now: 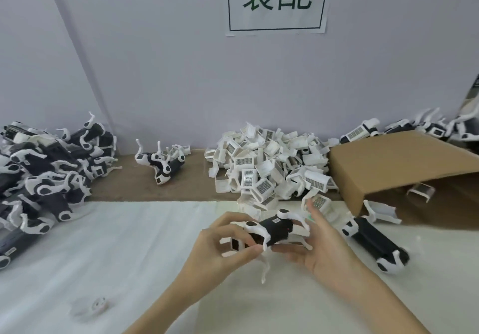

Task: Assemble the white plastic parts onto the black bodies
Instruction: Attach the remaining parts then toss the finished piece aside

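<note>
Black cylindrical body with white curved parts, gripped by both hands

Hands: 2, left hand, right hand
Black body held: 1
Black body lying alone on white sheet: 1
Cardboard box: 1
Wall sign: 1
White-part pile: 1, pieces too many to count

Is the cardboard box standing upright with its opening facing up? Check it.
No, the cardboard box lies tipped on its side, opening toward the table, white parts piled beside it.
</note>
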A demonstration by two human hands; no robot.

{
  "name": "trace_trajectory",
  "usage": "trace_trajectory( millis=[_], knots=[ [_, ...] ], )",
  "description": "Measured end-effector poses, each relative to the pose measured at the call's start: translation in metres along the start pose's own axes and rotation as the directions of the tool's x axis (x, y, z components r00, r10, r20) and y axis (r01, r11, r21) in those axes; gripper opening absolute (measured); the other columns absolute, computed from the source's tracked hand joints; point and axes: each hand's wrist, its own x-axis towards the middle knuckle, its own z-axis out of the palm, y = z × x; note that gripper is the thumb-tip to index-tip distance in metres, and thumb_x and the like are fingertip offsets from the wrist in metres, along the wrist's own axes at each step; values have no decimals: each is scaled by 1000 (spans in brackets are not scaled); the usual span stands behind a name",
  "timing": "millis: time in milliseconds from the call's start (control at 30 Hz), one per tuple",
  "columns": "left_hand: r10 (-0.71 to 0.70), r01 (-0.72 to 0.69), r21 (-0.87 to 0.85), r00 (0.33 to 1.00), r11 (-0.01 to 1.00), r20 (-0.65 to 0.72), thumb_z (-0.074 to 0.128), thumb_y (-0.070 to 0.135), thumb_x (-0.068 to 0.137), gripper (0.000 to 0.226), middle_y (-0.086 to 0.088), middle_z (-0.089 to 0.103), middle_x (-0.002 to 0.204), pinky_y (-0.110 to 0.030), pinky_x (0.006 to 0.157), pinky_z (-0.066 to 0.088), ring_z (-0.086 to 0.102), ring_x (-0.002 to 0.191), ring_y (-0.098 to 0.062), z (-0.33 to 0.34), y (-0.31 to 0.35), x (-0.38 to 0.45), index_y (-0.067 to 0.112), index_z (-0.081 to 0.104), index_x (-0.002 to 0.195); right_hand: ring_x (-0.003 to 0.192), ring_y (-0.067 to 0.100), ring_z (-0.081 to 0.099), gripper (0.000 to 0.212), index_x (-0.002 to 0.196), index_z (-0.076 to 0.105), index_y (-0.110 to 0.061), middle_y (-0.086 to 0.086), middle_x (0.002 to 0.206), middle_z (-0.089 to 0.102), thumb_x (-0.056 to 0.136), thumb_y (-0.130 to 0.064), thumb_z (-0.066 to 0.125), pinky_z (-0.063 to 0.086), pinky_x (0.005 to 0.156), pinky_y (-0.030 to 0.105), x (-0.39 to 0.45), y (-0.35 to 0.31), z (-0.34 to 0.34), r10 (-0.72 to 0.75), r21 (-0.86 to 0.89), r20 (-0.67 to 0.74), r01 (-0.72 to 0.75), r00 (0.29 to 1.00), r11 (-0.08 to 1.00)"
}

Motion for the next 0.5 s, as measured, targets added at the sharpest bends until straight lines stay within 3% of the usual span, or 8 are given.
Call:
trace_trajectory(
  millis=[133,200,300,400,500],
  knots=[
    [7,-4,-55,999,998,51,68,40,94,31,4,65,133,-31,98,50,65,121,-22,-5,-6,-7,15,69,75,89,39,74,42,124,69,0,29,124,70,94,-29,72,64,78,40,0,6,-2,-60,61,41,57,997,996],
    [-48,45,-128,999,991,-21,64,45,93,34,2,64,134,-36,104,48,63,124,-24,-2,-7,-7,15,60,79,90,38,72,34,117,68,-7,26,120,70,89,-26,74,59,84,45,0,10,2,-159,99,27,156,987,983],
    [-210,172,-259,969,950,-126,67,67,87,58,0,71,126,-37,99,57,70,120,-24,6,-6,-9,13,52,104,94,36,74,34,113,65,-19,17,110,74,83,-32,74,53,80,39,-3,14,12,-326,70,-40,328,945,942],
    [-345,286,-395,935,873,-87,72,63,86,66,-12,77,118,-44,97,59,76,107,-34,12,-2,-10,13,57,126,100,34,74,35,125,60,-20,16,115,74,94,-31,69,54,82,42,-8,18,18,-446,-96,-5,443,895,891],
    [-356,282,-437,930,854,-95,80,54,89,54,-25,75,113,-49,103,55,75,99,-35,8,3,-10,8,72,117,102,27,76,38,128,61,-23,5,114,76,98,-44,66,57,80,40,-15,18,22,-454,-385,81,448,887,807]
  ],
)
